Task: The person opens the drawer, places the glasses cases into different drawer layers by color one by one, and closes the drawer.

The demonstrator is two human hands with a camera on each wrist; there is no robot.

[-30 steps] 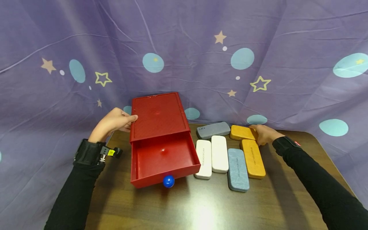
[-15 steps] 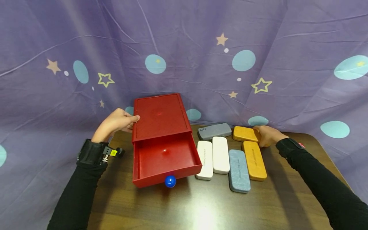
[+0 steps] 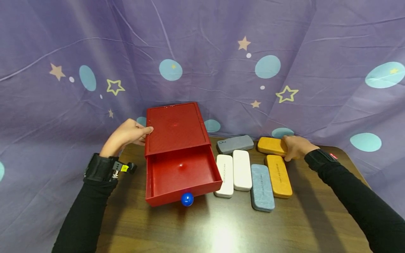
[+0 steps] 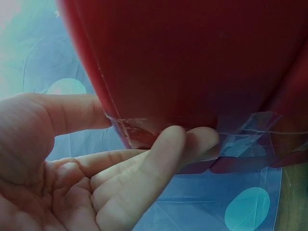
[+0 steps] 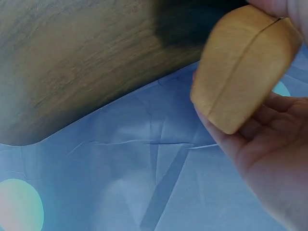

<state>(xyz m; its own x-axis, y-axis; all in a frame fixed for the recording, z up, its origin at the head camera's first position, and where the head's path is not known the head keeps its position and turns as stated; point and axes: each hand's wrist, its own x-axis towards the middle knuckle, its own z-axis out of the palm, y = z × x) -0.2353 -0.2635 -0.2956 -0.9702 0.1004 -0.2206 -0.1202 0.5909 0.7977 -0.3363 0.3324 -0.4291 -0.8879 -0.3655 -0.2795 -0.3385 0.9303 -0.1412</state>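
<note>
Two white cases (image 3: 242, 170) (drawer (image 3: 202, 190) partly hiding one), grey case (image 3: 235, 144)

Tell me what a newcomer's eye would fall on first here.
Most likely the red box, left of centre in the head view, its drawer pulled open, with a round blue knob in front. Next, the six slim cases grouped to its right: two white, two yellow, one blue, one grey. Then the left hand holding the box's left side and the right hand gripping the rear yellow case.

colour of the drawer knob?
Plain, shiny blue; the knob on the red drawer shows best in the head view.
</note>
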